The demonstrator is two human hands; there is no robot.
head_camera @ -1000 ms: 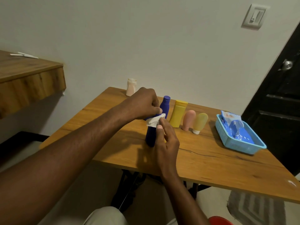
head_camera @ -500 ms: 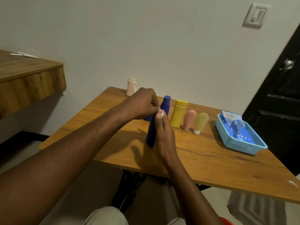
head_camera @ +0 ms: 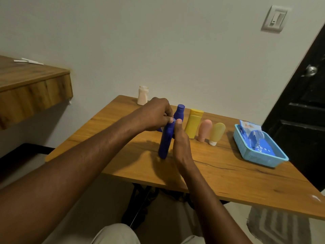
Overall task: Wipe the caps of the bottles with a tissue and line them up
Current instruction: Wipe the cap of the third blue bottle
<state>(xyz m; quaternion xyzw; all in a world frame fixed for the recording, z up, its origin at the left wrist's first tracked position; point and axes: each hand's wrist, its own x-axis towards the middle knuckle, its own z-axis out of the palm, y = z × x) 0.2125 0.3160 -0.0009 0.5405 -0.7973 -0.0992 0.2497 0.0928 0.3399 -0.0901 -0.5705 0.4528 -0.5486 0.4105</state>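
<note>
Near blue bottle [head_camera: 165,141] is being held on the table [head_camera: 228,173], leaning slightly, base not far from the front edge. Its cap is being gripped by the curled fingers of the left hand [head_camera: 155,116]; its upper body is being clasped by the right hand [head_camera: 182,143], thumb up at the neck.

Change: the tissue, a white wad between the hands a second ago, is no longer being shown; whether it is being enclosed at the cap cannot be told. Judged: wiping is being continued or closed out; placing not yet done.

Just behind the near blue bottle the row is being formed: second blue bottle [head_camera: 179,111], then rightward yellow bottle [head_camera: 193,123], pink tube [head_camera: 204,130], pale yellow tube [head_camera: 217,132]. Blue basket [head_camera: 281,158] is being kept well right. Bare wood is being left free to its left.
</note>
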